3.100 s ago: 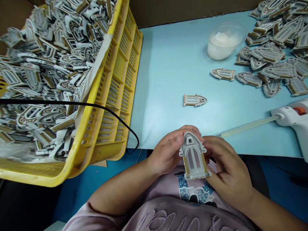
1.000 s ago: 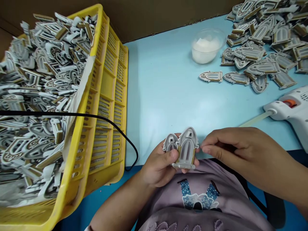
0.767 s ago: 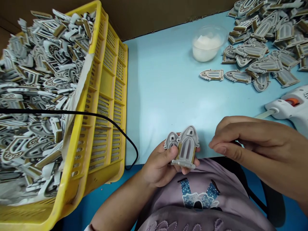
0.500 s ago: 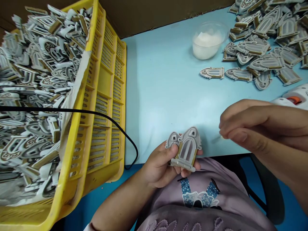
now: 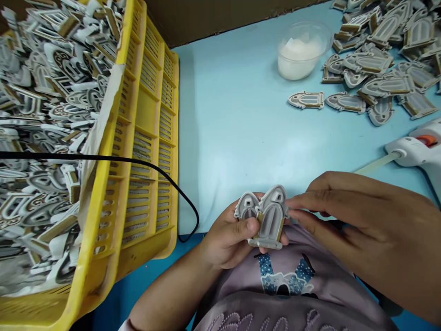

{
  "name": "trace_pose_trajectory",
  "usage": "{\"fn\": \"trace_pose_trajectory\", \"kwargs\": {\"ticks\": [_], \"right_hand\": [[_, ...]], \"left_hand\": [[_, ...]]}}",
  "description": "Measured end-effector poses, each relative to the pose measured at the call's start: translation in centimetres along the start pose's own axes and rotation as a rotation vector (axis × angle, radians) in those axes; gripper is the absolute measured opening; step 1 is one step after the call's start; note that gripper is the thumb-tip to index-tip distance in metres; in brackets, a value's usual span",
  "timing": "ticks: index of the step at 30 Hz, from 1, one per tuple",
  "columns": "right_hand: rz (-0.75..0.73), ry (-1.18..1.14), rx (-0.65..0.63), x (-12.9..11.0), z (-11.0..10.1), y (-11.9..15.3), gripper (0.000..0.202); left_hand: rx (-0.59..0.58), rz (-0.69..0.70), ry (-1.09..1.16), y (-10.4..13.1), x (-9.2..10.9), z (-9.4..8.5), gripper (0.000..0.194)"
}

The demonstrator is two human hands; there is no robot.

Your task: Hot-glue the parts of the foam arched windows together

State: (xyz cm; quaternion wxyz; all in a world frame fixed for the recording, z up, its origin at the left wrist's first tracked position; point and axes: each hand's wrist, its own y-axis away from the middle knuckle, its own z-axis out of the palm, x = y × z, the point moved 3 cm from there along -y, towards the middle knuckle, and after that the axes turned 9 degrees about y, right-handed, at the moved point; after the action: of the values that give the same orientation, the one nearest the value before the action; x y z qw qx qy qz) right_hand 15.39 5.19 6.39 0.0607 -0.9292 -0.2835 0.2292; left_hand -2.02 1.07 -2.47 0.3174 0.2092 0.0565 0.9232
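Note:
My left hand (image 5: 229, 234) is closed around two small grey-white arched window ornaments with brown-gold edges. The larger ornament (image 5: 271, 223) faces up, and the smaller arched ornament (image 5: 248, 204) sits beside it, partly covered by my thumb. My right hand (image 5: 358, 220) is at the right edge of the larger piece, with thumb and forefinger tips close together. Whether they grip its edge or something tiny cannot be made out. Behind that hand lies a white glue gun (image 5: 416, 147) with an orange part and a pale stick pointing left.
A yellow plastic crate (image 5: 138, 138) full of similar ornaments stands at left, crossed by a black cable (image 5: 161, 174). On the blue table (image 5: 227, 124), a clear tub (image 5: 299, 57) holds white material. Several arched ornaments (image 5: 389, 85) are piled at the far right.
My right hand has moved left and down to the ornaments, uncovering more of the glue gun. My left hand keeps its hold, with the pieces tilted slightly differently. The view has shifted a little.

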Motion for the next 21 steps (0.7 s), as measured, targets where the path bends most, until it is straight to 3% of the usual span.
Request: {"fn": "trace_pose_trajectory", "kwargs": {"ticks": [4, 13, 21], "right_hand": [[-0.053, 0.063, 0.023, -0.5, 0.3, 0.2, 0.021], [-0.067, 0.087, -0.055, -1.2, 1.6, 0.4, 0.02], [0.116, -0.487, -0.248, 0.8, 0.1, -0.1, 0.018]], "left_hand": [[0.016, -0.001, -0.051, 0.1, 0.0, 0.0, 0.041], [0.043, 0.024, -0.046, 0.2, -0.2, -0.2, 0.037], [0.034, 0.0, -0.033, 0.2, -0.2, -0.3, 0.042]]}}
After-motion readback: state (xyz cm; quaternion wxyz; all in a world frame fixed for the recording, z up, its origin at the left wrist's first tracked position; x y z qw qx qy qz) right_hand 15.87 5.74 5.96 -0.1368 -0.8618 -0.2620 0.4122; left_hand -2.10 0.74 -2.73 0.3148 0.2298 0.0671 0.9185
